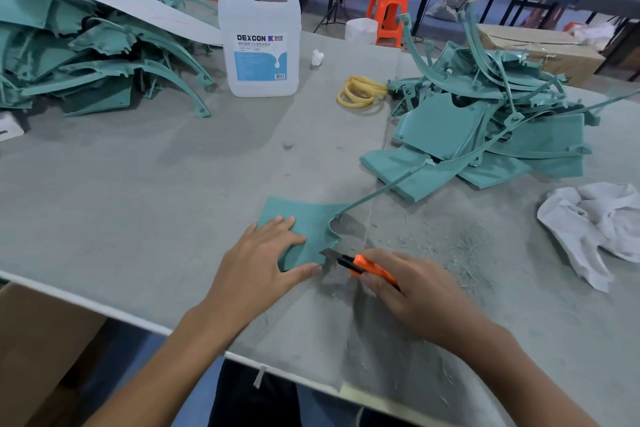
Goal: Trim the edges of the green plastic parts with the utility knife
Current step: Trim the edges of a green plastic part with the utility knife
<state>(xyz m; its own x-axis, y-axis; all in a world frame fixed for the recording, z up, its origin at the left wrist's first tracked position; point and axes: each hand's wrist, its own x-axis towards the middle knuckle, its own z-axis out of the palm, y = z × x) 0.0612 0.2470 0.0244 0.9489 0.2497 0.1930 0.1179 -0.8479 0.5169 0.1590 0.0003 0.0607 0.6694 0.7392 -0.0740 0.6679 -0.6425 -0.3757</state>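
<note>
Head view of a trimming bench. 1 translucent white jug [259, 38] labelled DEXCON stands capped and upright at the far middle of the grey table [138, 184]; its fill level cannot be told. 1 cardboard box [540, 52] sits beyond the table's far right edge with its flaps shut, contents hidden.

2 heaps of green plastic parts flank the work area: the left pile [86, 45], partly under a long white strip [138, 7], and the right pile [485, 121], a tangle of flat panels and curved thin arms. Yellow loops [360, 94] lie between the jug and the right pile. A crumpled white rag [595, 225] lies near the right edge, and fine green shavings [460, 253] are scattered between it and the hands. 2 orange stools [388, 14] stand on the floor behind.

The green part [311, 222] being worked lies flat on the near middle of the table. It is a smooth matte panel with a notched right edge, and 1 long thin arm runs from its far right corner up to the right pile. The left hand [263, 260] lies spread on the panel, fingers straight and pressing down, thumb along the near edge. The right hand [415, 291] is curled round the orange utility knife [367, 265], whose extended blade meets the panel's near right edge.
</note>
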